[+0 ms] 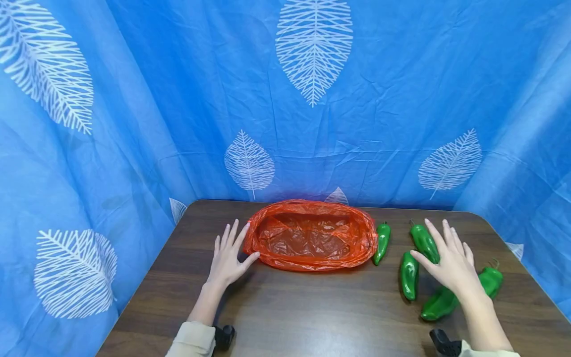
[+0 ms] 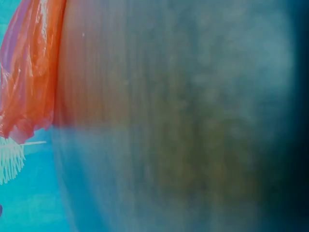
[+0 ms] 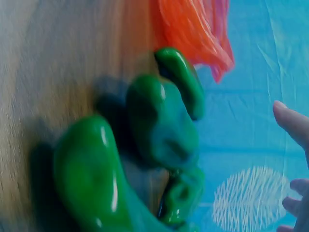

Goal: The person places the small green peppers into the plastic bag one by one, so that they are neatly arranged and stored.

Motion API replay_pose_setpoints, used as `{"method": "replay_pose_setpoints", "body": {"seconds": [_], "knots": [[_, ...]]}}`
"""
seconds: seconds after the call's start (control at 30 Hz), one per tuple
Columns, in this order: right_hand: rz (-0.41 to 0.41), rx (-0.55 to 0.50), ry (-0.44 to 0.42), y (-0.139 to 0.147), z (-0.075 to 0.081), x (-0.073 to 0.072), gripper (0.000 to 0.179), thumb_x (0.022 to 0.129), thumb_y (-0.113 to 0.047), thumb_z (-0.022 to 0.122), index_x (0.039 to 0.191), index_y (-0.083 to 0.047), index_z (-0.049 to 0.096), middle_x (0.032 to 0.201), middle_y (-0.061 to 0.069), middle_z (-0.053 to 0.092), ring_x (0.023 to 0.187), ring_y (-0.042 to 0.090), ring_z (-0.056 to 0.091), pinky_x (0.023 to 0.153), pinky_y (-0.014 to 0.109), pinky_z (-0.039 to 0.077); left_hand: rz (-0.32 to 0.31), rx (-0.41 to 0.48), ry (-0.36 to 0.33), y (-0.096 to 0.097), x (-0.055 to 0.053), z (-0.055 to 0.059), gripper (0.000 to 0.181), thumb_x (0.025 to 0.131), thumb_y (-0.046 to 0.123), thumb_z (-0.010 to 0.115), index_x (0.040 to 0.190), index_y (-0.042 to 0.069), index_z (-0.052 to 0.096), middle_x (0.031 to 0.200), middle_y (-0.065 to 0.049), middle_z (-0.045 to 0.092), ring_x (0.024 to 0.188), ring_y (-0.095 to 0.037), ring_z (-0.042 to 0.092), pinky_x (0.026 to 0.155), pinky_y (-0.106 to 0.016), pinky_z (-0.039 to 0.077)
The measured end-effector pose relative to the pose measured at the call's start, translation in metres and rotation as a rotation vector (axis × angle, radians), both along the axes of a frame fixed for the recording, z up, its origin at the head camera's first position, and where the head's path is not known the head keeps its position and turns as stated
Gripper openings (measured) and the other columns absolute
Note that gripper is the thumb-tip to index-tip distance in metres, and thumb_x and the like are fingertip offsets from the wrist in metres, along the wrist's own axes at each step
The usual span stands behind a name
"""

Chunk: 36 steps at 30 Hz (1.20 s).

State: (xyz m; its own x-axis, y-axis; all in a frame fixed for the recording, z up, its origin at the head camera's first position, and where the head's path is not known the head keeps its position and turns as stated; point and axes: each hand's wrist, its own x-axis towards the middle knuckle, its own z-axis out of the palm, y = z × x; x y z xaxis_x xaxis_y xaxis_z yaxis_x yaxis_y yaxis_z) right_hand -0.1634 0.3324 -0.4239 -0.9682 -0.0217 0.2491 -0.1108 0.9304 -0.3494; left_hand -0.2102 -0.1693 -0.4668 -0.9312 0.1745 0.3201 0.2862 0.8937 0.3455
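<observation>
A red plastic bag [image 1: 308, 265], its mouth spread wide in an oval, lies toward the back of the wooden table. Just left of it is my left hand [image 1: 228, 263], fingers straight and spread; whether the thumb touches the bag I cannot tell. My right hand [image 1: 452, 265] hovers with fingers extended over several green peppers, holding none. A slim pepper [image 1: 382, 243] lies right beside the bag. Two more, a rear pepper [image 1: 423, 240] and a nearer pepper [image 1: 409, 277], are left of the hand. The wrist partly hides a large pepper [image 1: 439, 303].
The brown table [image 1: 294, 312] has rounded back corners. A blue curtain [image 1: 379, 99] with white leaf prints hangs behind and on both sides. Black wrist straps with cameras [image 1: 225, 337] sit below both hands. The left wrist view is mostly blurred.
</observation>
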Motion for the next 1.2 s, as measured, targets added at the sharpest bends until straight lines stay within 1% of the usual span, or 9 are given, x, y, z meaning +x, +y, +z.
{"method": "replay_pose_setpoints", "body": {"seconds": [0.2,0.43,0.53,0.67,0.73,0.8,0.97,1.07,1.2], "knots": [[-0.035,-0.169,0.091,0.024,-0.001,0.009,0.082,0.088,-0.032,0.059,0.149,-0.023,0.005,0.147,0.029,0.002,0.124,0.059,0.010,0.082,0.076,0.013,-0.053,0.134,0.021,-0.004,-0.011,-0.003,0.078,0.079,0.051,0.061,0.145,0.032,0.024,0.150,-0.009,0.020,0.136,-0.035,0.016,0.101,-0.063,0.019],[-0.103,-0.327,0.120,0.056,-0.009,0.025,0.083,0.087,-0.025,0.060,0.148,-0.023,0.004,0.144,0.034,0.007,0.130,0.053,0.006,0.087,0.075,0.013,-0.136,0.341,-0.071,-0.011,-0.023,-0.007,0.074,0.078,0.042,0.068,0.142,0.034,0.030,0.148,-0.009,0.022,0.133,-0.037,0.020,0.092,-0.068,0.027],[-0.164,-0.359,0.116,0.070,-0.016,0.031,0.085,0.087,-0.025,0.061,0.148,-0.027,0.002,0.145,0.031,0.011,0.129,0.050,0.014,0.086,0.071,0.020,-0.164,0.408,-0.105,-0.012,-0.027,-0.007,0.073,0.078,0.036,0.070,0.141,0.032,0.032,0.147,-0.010,0.022,0.132,-0.037,0.021,0.093,-0.067,0.027],[-0.261,-0.382,0.086,0.093,-0.035,0.032,0.087,0.087,-0.028,0.061,0.147,-0.030,-0.001,0.146,0.026,0.011,0.121,0.050,0.024,0.079,0.064,0.028,-0.186,0.451,-0.132,-0.010,-0.030,-0.007,0.072,0.078,0.033,0.071,0.140,0.030,0.035,0.146,-0.011,0.023,0.132,-0.037,0.024,0.095,-0.065,0.027],[-0.299,-0.399,0.077,0.106,-0.049,0.031,0.088,0.087,-0.029,0.061,0.147,-0.031,-0.003,0.148,0.024,0.010,0.124,0.048,0.025,0.084,0.060,0.030,-0.193,0.465,-0.138,-0.010,-0.032,-0.007,0.071,0.078,0.033,0.071,0.140,0.030,0.036,0.146,-0.011,0.023,0.131,-0.037,0.025,0.096,-0.064,0.027],[-0.304,-0.462,0.071,0.121,-0.063,0.031,0.089,0.086,-0.026,0.061,0.147,-0.031,-0.004,0.147,0.027,0.007,0.124,0.054,0.022,0.091,0.064,0.025,-0.208,0.476,-0.130,-0.009,-0.034,-0.009,0.070,0.078,0.031,0.071,0.140,0.028,0.037,0.145,-0.013,0.024,0.131,-0.038,0.025,0.097,-0.063,0.027],[-0.404,-0.561,0.060,0.153,-0.099,0.031,0.090,0.086,-0.028,0.062,0.144,-0.038,-0.005,0.149,0.024,0.000,0.130,0.050,0.015,0.096,0.066,0.019,-0.237,0.491,-0.119,-0.008,-0.038,-0.015,0.068,0.079,0.027,0.071,0.139,0.026,0.039,0.144,-0.017,0.025,0.129,-0.040,0.027,0.097,-0.062,0.027],[-0.464,-0.607,0.031,0.161,-0.107,0.034,0.089,0.086,-0.030,0.061,0.142,-0.042,-0.007,0.149,0.024,-0.002,0.130,0.050,0.014,0.092,0.067,0.022,-0.245,0.500,-0.147,-0.006,-0.040,-0.017,0.067,0.080,0.027,0.070,0.139,0.026,0.038,0.145,-0.018,0.024,0.130,-0.041,0.027,0.097,-0.061,0.028],[-0.534,-0.638,-0.030,0.154,-0.102,0.041,0.089,0.087,-0.033,0.059,0.142,-0.040,-0.011,0.149,0.025,-0.004,0.125,0.056,0.018,0.084,0.068,0.028,-0.236,0.512,-0.213,-0.004,-0.040,-0.017,0.066,0.082,0.026,0.068,0.140,0.027,0.036,0.147,-0.017,0.018,0.130,-0.041,0.024,0.096,-0.058,0.032]]}}
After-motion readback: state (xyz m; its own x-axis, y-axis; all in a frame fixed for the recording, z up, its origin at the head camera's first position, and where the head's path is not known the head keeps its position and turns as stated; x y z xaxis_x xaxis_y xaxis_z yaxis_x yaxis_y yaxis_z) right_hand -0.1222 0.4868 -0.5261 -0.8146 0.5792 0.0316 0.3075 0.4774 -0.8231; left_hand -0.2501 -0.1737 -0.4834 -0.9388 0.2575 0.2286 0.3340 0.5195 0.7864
